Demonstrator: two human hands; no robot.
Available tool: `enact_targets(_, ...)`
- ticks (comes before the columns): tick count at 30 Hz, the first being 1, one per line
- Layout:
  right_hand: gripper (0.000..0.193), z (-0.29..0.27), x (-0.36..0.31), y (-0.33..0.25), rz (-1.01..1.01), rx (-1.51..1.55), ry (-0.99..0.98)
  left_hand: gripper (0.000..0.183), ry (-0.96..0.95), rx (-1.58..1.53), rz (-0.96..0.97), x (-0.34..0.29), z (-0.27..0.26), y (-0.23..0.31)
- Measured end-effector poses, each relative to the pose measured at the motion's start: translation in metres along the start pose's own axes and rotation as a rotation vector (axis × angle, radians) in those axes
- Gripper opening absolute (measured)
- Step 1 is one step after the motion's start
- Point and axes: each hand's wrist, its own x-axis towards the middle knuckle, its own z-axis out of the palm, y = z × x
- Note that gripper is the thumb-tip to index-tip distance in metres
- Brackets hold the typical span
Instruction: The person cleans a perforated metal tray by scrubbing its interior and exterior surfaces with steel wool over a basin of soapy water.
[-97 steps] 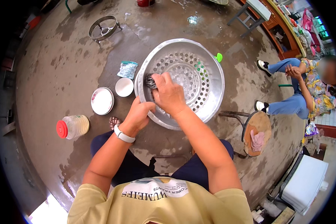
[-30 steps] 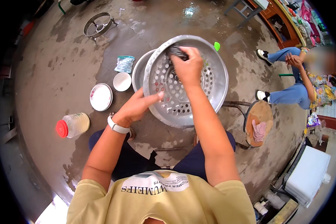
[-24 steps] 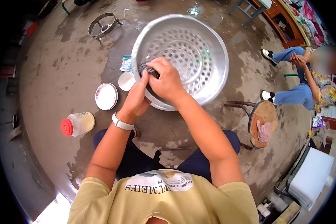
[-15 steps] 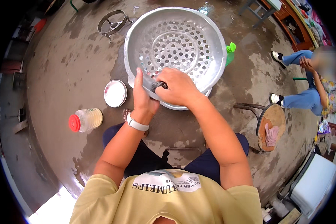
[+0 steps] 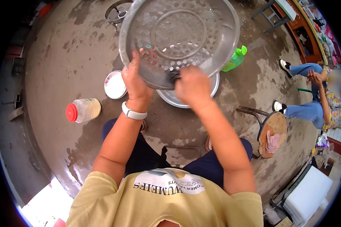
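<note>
A large perforated metal steamer tray (image 5: pixel 201 22) is tilted up off the ground, its underside facing me. My left hand (image 5: pixel 134 77) grips its lower left rim, thumb over the holes. My right hand (image 5: pixel 193 86) is closed on a dark scouring pad (image 5: pixel 174 75) pressed against the tray's lower edge. Under the tray, a metal basin (image 5: pixel 185 101) sits on the wet concrete.
A round white lid (image 5: pixel 114 85) and a plastic jar with a red cap (image 5: pixel 82 110) lie at my left. A green bottle (image 5: pixel 234 59), a metal ring stand (image 5: pixel 115 9), a small wooden stool (image 5: pixel 271 130) and a seated person (image 5: pixel 310 102) are around.
The tray has been lifted and tipped from lying open side up to showing its underside. My right hand has moved to the lower rim with the pad.
</note>
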Motion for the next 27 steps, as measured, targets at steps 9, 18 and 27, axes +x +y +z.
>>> enact_targets(9,0.019,0.018,0.003,-0.049,0.131,0.560,0.166,0.037,-0.017,0.141,0.129,-0.015,0.002,-0.014)
enact_targets(18,0.011,-0.009,0.002,0.072,0.121,-0.238,0.186,0.032,-0.063,0.376,0.131,-0.007,-0.001,0.002)
enact_targets(27,0.024,0.022,-0.024,0.025,0.169,0.040,0.125,0.026,-0.085,0.388,0.230,-0.005,0.003,0.007)
